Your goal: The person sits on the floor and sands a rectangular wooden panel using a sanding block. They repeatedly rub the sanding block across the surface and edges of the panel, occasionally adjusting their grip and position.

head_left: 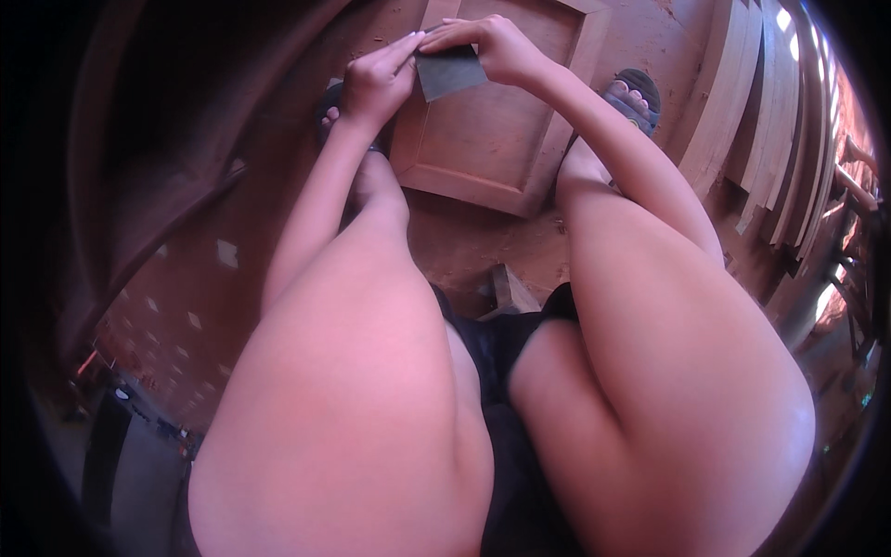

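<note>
A dark grey square of sandpaper hangs from between my two hands, over the upper left part of a framed wooden panel. My left hand is closed at its upper left corner, the fingers pressed together and pointing up. From the other side my right hand grips the top edge, its fingers stretched leftward until they meet the left fingertips. The panel lies on the ground between my feet, with a raised frame around a flat centre. My fingers hide the sheet's top edge.
Long wooden boards are stacked at the right. My sandalled feet flank the panel. A small wood block lies on the reddish ground between my legs. A large dark blurred shape fills the upper left.
</note>
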Demonstrator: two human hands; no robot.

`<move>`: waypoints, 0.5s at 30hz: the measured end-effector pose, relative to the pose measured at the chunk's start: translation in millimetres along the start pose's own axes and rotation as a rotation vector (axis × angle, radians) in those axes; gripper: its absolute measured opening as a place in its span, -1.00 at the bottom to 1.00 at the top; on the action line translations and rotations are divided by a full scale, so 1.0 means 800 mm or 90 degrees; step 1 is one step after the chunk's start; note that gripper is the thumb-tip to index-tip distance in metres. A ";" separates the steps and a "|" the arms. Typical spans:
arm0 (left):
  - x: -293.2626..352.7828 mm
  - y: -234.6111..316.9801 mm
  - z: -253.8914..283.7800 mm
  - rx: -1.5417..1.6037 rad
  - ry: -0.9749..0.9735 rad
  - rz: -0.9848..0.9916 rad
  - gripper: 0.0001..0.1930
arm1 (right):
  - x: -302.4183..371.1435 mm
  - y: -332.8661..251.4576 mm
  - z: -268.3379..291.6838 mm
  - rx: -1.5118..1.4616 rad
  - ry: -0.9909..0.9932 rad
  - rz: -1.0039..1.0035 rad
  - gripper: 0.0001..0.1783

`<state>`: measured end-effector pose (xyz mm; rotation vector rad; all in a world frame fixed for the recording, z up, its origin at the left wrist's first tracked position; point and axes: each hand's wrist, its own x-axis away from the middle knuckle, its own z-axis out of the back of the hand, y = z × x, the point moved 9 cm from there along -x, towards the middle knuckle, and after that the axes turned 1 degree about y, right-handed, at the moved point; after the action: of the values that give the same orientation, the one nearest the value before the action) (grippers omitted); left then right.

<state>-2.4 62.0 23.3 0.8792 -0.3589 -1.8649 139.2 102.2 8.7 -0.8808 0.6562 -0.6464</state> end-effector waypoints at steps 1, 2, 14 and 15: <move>0.018 0.005 0.005 -0.020 -0.007 0.002 -0.69 | 0.002 -0.009 -0.009 -0.023 -0.032 0.000 -0.51; 0.033 0.010 0.010 -0.039 -0.014 0.003 -0.69 | 0.002 -0.011 -0.022 -0.030 -0.088 -0.033 -0.55; -0.008 0.015 0.032 0.069 0.108 -0.012 -0.67 | -0.055 -0.067 0.034 0.122 -0.108 -0.085 -0.63; -0.030 0.003 0.019 0.009 0.096 -0.045 -0.78 | -0.059 -0.074 0.054 0.176 -0.030 -0.038 -0.69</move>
<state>-5.9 79.8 45.0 1.0478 -0.2509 -1.8490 127.6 129.4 90.6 -0.6582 0.4855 -0.7476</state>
